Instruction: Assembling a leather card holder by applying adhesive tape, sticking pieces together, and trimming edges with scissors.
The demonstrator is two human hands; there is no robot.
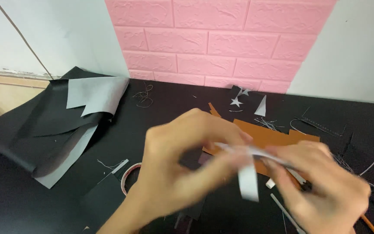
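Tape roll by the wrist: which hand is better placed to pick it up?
Probably the left hand. The tape roll lies right beside its wrist, while the right hand is across the table, gripping the far end of the grey strip both hands hold.

A black desk point(187, 93) carries the clutter. At its left lies a folded black sheet point(35, 130) with a grey underside. A brown leather piece point(273, 136) lies near the middle, a tape roll point(128, 175) toward the front. Small grey offcuts point(249, 102), one star-shaped, and loose threads point(143, 97) lie toward the back edge.
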